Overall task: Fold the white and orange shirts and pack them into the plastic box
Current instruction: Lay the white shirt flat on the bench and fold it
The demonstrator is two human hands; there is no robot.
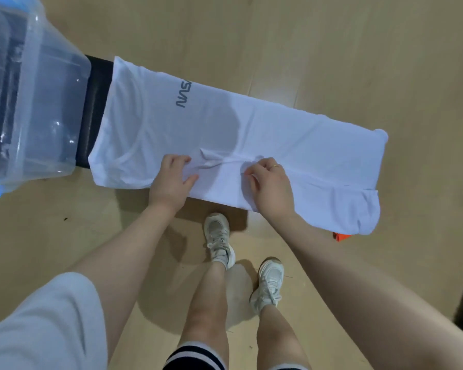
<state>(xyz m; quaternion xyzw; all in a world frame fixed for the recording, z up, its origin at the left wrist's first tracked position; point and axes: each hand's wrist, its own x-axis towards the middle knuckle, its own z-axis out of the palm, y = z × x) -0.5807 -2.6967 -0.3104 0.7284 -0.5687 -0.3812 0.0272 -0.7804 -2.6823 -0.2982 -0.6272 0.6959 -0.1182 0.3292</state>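
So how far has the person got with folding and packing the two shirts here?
Early. The white shirt lies spread on the bench, sides apparently folded in. Both hands work it: left hand and right hand pinch fabric near the front edge. Only an orange corner, perhaps the orange shirt, peeks from under it. No shirt shows in the plastic box.

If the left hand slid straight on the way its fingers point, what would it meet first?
Probably the bunched crease in the white shirt, just ahead of the left hand; further along lies the right hand. Depth is hard to judge.
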